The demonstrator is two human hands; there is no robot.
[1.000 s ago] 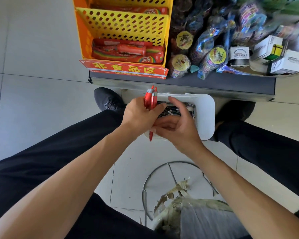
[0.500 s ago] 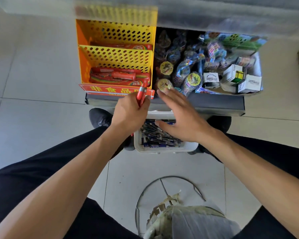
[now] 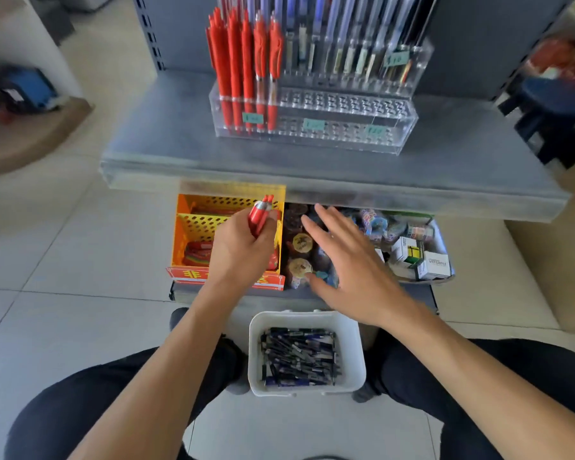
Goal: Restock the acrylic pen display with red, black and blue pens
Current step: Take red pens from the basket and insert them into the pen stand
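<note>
A clear acrylic pen display [image 3: 392, 127] stands on the grey shelf [image 3: 166, 144]. Several red pens [image 3: 236, 58] fill its left holes; dark and blue pens stand in its back row; many front holes are bare. My left hand [image 3: 243, 250] grips a small bundle of red pens [image 3: 261, 212], tips pointing up, below the shelf's front edge. My right hand [image 3: 349, 263] hovers beside it with fingers spread and holds nothing. On the floor between my feet sits a white bin [image 3: 256, 353] with several blue and black pens [image 3: 297, 356].
Under the shelf stand a yellow perforated rack [image 3: 196, 224] with red packets and a tray of small toys and boxes [image 3: 419, 257]. A blue stool [image 3: 558, 101] is at the right and a blue object [image 3: 24, 91] at the far left. Tiled floor lies all around.
My view has tilted up, and the shelf and the acrylic display have come into sight. Both hands have risen from the white bin. The right hand has opened out.
</note>
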